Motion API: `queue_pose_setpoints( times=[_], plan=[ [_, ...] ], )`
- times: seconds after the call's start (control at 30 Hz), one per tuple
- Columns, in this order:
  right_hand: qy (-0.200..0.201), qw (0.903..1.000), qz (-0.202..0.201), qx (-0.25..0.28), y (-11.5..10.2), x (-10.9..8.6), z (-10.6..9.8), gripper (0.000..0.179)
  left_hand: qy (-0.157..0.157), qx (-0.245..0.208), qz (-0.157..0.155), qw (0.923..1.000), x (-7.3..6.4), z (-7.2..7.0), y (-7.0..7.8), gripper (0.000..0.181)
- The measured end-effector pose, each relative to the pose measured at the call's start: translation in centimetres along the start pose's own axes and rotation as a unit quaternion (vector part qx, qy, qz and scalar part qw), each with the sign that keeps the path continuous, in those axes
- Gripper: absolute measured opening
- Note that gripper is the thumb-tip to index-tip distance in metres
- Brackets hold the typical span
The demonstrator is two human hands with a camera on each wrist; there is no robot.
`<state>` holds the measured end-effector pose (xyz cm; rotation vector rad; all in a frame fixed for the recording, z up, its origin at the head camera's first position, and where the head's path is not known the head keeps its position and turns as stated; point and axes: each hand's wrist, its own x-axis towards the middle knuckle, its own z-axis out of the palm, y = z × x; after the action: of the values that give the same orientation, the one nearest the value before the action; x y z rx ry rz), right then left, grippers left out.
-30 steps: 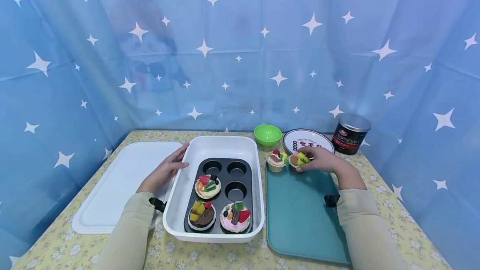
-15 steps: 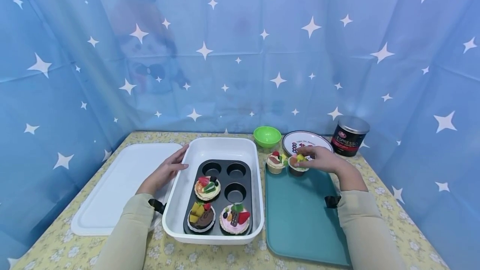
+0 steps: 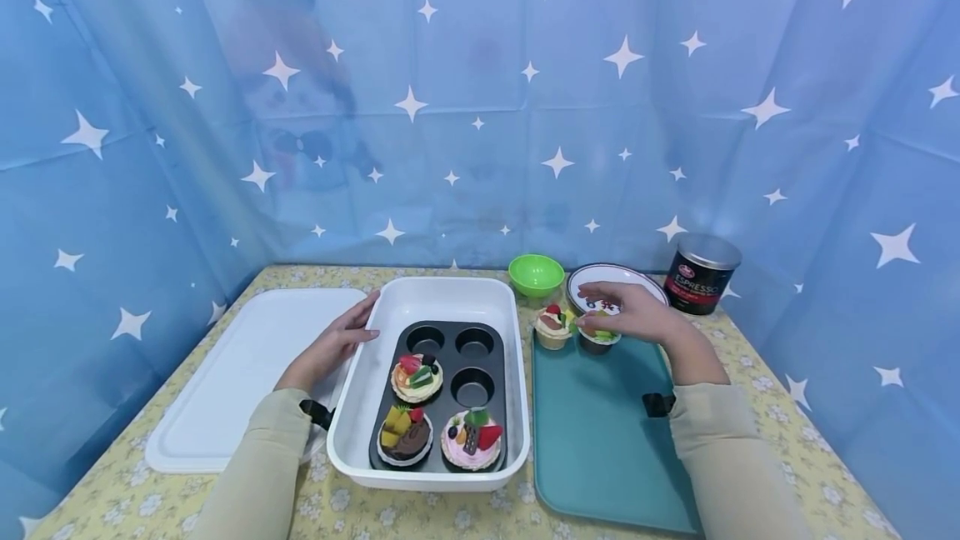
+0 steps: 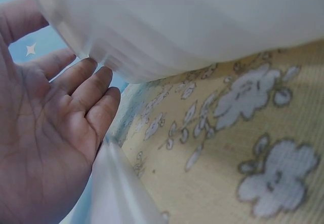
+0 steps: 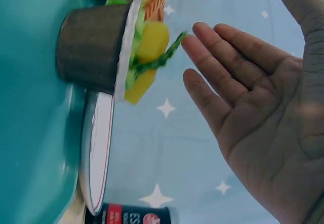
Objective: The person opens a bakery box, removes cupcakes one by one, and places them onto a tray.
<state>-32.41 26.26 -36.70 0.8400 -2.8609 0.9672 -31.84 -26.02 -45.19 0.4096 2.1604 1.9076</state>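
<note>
My right hand (image 3: 633, 311) hovers with loosely extended fingers beside a cupcake in a dark cup (image 3: 597, 333), topped with yellow fruit and green leaves. In the right wrist view a gap shows between the fingertips (image 5: 192, 79) and the topping. Just left of it, a cupcake in a pale cup (image 3: 553, 328) also stands at the far end of the teal tray (image 3: 607, 440). My left hand (image 3: 330, 346) rests against the left side of a deep white baking dish (image 3: 341, 432), its fingers touching the outer wall in the left wrist view.
Inside the dish lies a dark muffin tin (image 3: 444, 402) with three decorated cupcakes and several vacant cups. A white lid (image 3: 240, 373) lies at left. Behind the tray are a green bowl (image 3: 536, 275), a white plate (image 3: 652, 286) and an espresso tin (image 3: 701, 277).
My right fingers, formerly around the dark-cup cupcake, have loosened and lifted off it. The cupcake now stands on the tray, its cup in sight. My left hand has stayed against the dish.
</note>
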Motion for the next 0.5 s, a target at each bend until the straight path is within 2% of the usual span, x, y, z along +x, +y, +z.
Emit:
queue_pose_setpoints(
  times=[0.13,0.33,0.5],
  plan=[
    [-0.001,0.9998,-0.019,-0.005,-1.1,0.5,0.4,0.062,0.004,-0.006,-0.008,0.9999,0.0,0.1,0.1,0.08],
    [-0.029,0.9994,-0.018,-0.009,-3.4,1.6,1.3,0.065,0.009,-0.006,-0.011,0.9999,0.1,0.2,0.0,0.079],
    [-0.059,0.9962,-0.064,0.0,-5.7,3.0,2.6,0.067,0.005,-0.008,-0.006,0.9999,0.2,0.1,-0.1,0.079]
  ],
)
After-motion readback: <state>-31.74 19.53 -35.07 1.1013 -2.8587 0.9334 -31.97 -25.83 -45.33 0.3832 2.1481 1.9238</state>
